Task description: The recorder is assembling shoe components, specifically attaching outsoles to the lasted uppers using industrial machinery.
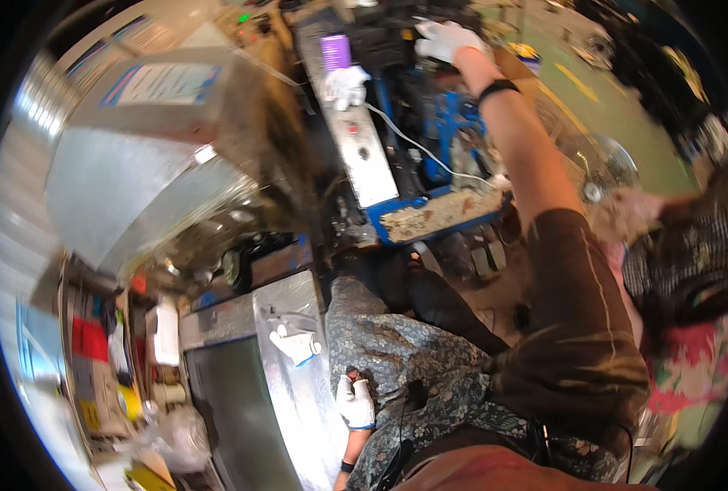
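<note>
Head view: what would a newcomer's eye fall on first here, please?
Probably the right hand, white-gloved and stretched out near the top of the picture, beside dark machine parts. Next, perhaps, the bright purple container to its left, at the upper end of a pale metal strip, and the big grey housing at upper left.

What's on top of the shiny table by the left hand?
On the table lies a white glove, with a grey shape, too blurry to name, just beyond it. The left hand is by the table's edge. Whatever the glove covers can't be seen.
</note>
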Motion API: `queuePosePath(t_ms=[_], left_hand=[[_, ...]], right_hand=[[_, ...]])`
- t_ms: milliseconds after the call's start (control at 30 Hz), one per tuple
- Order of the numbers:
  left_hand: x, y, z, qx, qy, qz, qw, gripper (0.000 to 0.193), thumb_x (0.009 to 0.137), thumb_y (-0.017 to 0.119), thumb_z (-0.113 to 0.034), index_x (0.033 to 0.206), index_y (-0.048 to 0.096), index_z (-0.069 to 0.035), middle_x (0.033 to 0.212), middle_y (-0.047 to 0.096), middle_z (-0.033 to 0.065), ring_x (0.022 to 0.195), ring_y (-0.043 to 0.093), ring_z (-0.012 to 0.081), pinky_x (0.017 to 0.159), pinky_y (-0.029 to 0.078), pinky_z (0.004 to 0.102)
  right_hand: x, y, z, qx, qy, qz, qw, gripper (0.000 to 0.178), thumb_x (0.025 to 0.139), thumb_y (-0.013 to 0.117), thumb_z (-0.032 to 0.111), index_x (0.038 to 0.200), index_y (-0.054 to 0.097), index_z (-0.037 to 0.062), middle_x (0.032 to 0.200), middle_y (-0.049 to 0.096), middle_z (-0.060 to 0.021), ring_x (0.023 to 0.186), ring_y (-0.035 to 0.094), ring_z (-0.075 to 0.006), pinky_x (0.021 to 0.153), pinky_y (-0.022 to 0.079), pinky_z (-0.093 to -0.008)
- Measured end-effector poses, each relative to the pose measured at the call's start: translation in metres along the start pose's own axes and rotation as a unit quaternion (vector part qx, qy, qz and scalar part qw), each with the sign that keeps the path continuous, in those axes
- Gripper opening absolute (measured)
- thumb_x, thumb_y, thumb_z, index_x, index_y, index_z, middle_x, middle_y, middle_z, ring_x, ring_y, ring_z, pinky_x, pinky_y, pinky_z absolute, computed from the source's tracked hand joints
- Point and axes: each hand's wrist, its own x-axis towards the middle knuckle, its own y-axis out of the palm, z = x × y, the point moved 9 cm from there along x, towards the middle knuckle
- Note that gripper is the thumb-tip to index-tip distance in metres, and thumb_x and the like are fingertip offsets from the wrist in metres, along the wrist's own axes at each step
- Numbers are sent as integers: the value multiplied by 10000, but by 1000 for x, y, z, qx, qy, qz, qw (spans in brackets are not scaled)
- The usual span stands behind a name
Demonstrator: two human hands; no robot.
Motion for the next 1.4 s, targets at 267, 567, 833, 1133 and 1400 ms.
queuePosePath(t_ms=[267, 567, 833, 1133, 1400], left_hand=[[-3, 7, -8, 25, -24, 11, 999, 193, 969, 514, -69, 1119, 607, 9, 948, 608, 50, 868, 550, 150, 821, 457, 284], [-2, 9, -26, 108, -22, 52, 992, 203, 975, 500, -90, 1139, 575, 4, 964, 566, 67, 871, 518, 153, 808, 443, 302], [2, 12, -2, 15, -51, 65, 996, 229, 999, 479, -137, 1154, 565, 7, 977, 563, 78, 883, 519, 164, 814, 438, 295], [0, 19, -43, 136, -35, 42, 989, 290, 969, 495, -136, 1193, 570, 32, 1063, 595, 129, 937, 565, 198, 850, 462, 312], [2, 28, -53, 202, -19, 35, 979, 313, 957, 510, -118, 1216, 583, 42, 1088, 606, 159, 970, 577, 241, 885, 465, 343]], right_hand=[[-24, -21, -12, 30, 40, -9, 999, 536, 829, 599, 443, 1313, 626, 215, 1320, 638, -115, 1202, 621, -322, 980, 530, -454], [-34, -41, -10, 76, 64, -4, 995, 449, 814, 624, 388, 1214, 704, 199, 1222, 706, -127, 1114, 689, -319, 927, 560, -429], [-33, -41, -8, 87, 51, -6, 995, 419, 822, 623, 368, 1187, 720, 188, 1199, 716, -128, 1104, 693, -322, 915, 563, -426], [-29, 12, -22, 81, 104, -20, 991, 738, 731, 680, 507, 1354, 598, 121, 1373, 538, -232, 1259, 573, -380, 1007, 496, -455], [-63, 40, -34, 61, 78, -12, 995, 778, 742, 693, 508, 1388, 548, 100, 1374, 493, -291, 1253, 550, -429, 1036, 468, -481]])
